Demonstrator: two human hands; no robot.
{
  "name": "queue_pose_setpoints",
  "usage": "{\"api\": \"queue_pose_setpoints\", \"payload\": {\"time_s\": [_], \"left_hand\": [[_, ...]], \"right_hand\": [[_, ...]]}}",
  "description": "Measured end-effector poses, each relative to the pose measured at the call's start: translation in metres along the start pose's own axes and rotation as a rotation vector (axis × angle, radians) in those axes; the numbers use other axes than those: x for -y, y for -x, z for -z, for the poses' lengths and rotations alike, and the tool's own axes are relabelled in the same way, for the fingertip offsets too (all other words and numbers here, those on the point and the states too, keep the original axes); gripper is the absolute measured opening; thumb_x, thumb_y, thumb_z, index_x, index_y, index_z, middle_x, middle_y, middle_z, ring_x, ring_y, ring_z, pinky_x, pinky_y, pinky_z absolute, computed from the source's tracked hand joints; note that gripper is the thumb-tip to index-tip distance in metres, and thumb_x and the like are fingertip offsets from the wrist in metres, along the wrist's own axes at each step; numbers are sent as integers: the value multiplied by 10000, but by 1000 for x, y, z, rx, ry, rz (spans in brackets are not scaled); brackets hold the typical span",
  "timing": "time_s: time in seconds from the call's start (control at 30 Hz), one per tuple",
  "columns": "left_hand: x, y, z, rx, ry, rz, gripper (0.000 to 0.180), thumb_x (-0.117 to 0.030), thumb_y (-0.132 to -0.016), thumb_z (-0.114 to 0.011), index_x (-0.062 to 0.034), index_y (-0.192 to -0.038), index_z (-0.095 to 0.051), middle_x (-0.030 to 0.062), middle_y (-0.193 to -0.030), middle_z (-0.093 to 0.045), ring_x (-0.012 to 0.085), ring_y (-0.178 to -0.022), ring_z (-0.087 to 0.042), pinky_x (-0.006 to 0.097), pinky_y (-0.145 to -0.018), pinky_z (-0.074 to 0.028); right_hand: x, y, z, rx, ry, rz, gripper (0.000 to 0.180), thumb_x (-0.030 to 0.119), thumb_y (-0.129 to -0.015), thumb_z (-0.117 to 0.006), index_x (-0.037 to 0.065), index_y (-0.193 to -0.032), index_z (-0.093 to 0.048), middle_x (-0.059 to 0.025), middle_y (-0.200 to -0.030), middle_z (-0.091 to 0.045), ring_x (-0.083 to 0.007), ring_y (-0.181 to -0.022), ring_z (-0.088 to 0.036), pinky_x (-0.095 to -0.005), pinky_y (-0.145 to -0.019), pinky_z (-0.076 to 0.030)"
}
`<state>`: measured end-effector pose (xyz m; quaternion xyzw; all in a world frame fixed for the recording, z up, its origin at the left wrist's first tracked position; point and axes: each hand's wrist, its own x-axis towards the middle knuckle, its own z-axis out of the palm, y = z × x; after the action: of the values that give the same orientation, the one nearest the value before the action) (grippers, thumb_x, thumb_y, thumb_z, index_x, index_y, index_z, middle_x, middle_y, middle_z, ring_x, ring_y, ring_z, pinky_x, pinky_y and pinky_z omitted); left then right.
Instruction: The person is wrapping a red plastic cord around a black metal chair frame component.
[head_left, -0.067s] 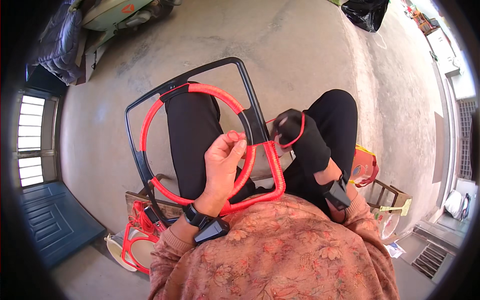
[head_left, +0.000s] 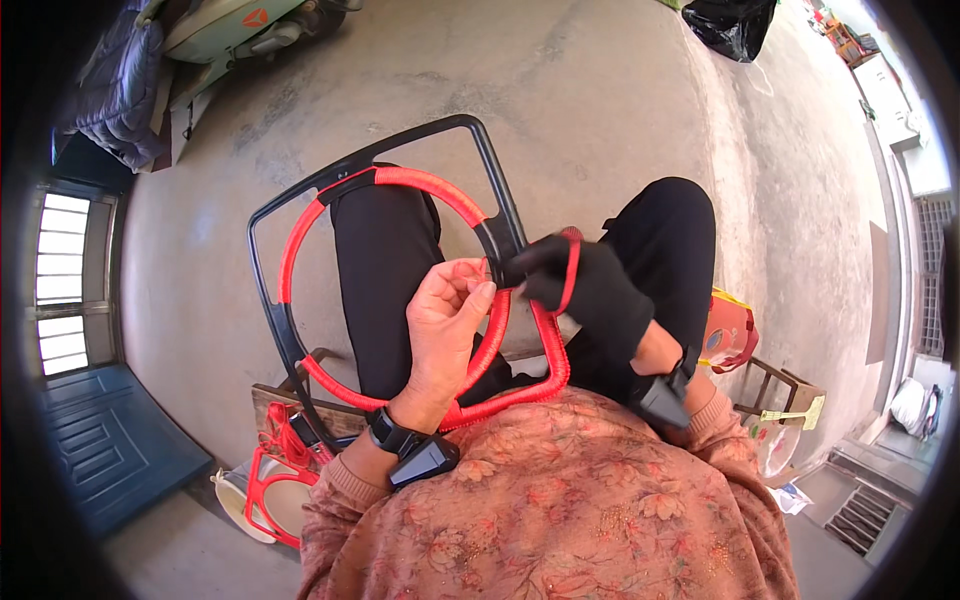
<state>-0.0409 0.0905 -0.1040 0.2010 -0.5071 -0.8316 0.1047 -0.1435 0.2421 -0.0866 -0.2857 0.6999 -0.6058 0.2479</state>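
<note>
A black frame [head_left: 492,160] with an inner ring lies across my lap, tilted. Red cord wrapping [head_left: 432,184] covers several stretches of the ring and the corner nearest me. My bare left hand [head_left: 440,315] pinches at the ring's right side, thumb against fingers; whatever lies between the tips is hidden. My right hand [head_left: 600,300], in a black fingerless-looking glove, is closed at the frame's right bar beside the end of the wrapping. A loop of red cord [head_left: 573,268] runs over that hand. Its fingertips are blurred by motion.
By my left side, a red frame [head_left: 262,500] rests on a pale round container, near a bundle of red cord [head_left: 285,435]. A red bag [head_left: 728,330] and a wooden stool-like frame [head_left: 780,390] stand to my right. Far left is a parked scooter [head_left: 235,30].
My right hand has moved left toward the frame's bar, carrying the cord loop with it. My left fingers have shifted slightly at the ring; the frame has barely moved.
</note>
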Motion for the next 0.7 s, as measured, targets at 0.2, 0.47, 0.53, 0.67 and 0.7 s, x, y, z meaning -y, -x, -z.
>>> {"api": "queue_pose_setpoints", "payload": {"time_s": [0.2, 0.47, 0.53, 0.67, 0.7], "left_hand": [[-5, -1, 4, 58, -8, 3, 175, -89, -929, -564, -14, -1087, -556, 5, -902, -600, 33, -785, -521, 185, -672, -435], [1, -4, 5, -3, -23, 193, 195, -120, -959, -502, -40, -1133, -538, 46, -955, -620, 98, -773, -593, 230, -645, -519], [-6, -7, -2, 46, -7, 251, 199, -116, -951, -518, -36, -1133, -532, 63, -935, -626, 113, -739, -609, 236, -614, -526], [-5, -5, 0, 69, 42, 321, 238, -116, -927, -571, -13, -1134, -515, 109, -883, -639, 145, -653, -631, 258, -567, -539], [-5, -5, 0, 63, 38, 319, 238, -116, -927, -571, -13, -1134, -515, 109, -883, -639, 145, -653, -631, 258, -567, -539]], "right_hand": [[10, -4, -18, -14, 433, 176, 238, 200, -778, -709, 101, -989, -661, -75, -829, -636, -255, -726, -635, -342, -634, -496], [4, 30, 81, -210, 698, -133, 33, 72, -815, -619, 56, -834, -639, -75, -784, -651, -218, -694, -637, -339, -615, -494], [-94, 82, 150, -554, -11, -420, 79, 114, -883, -566, 55, -893, -617, -43, -850, -647, -203, -763, -631, -306, -685, -508], [7, 39, 80, -665, -1003, -221, 149, 135, -929, -486, 36, -989, -581, -87, -988, -598, -191, -906, -592, -294, -802, -487], [13, 34, 74, -489, -1197, -113, 155, 111, -926, -466, 28, -996, -576, -127, -1078, -577, -191, -1016, -571, -333, -898, -478]]}}
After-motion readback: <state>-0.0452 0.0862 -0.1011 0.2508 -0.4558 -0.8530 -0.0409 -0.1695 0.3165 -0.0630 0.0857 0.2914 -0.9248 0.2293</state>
